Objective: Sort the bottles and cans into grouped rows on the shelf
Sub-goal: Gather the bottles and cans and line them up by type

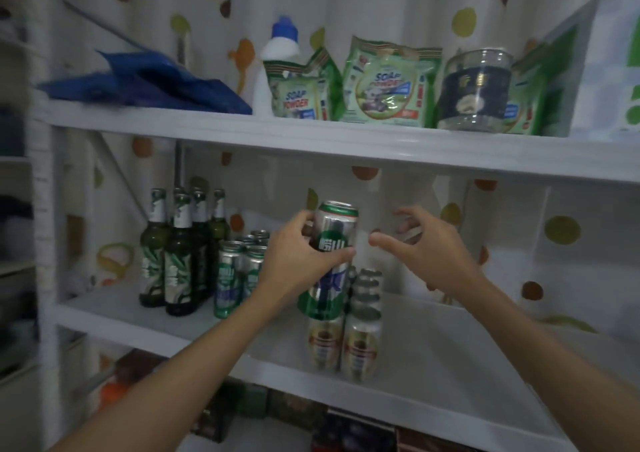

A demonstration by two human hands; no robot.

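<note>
The left grip (301, 254) grasps a tall green-and-silver metal drink can (336, 230) round its middle, thumb in front, and holds it slightly tilted in the air above the white middle shelf (450, 347). The right grip (426, 247) is released, its fingers loosely spread just right of the can and touching nothing.

Directly below the left grip a row of squat gold-and-cream cans (360, 347) runs back from near the shelf's front edge. Lowering the held can straight down would likely strike their tops, and a nudged front can could roll off the shelf. It would also end up in the wrong group.

The matching cluster of green-and-silver cans (235, 275) stands to the left of the left grip, close beside tall dark green glass bottles (180, 251). A fast or low sweep that way could clip those cans and tip a bottle. The can is smooth and held one-handed, so it might slip, and the right grip is too far off to steady it.
</note>
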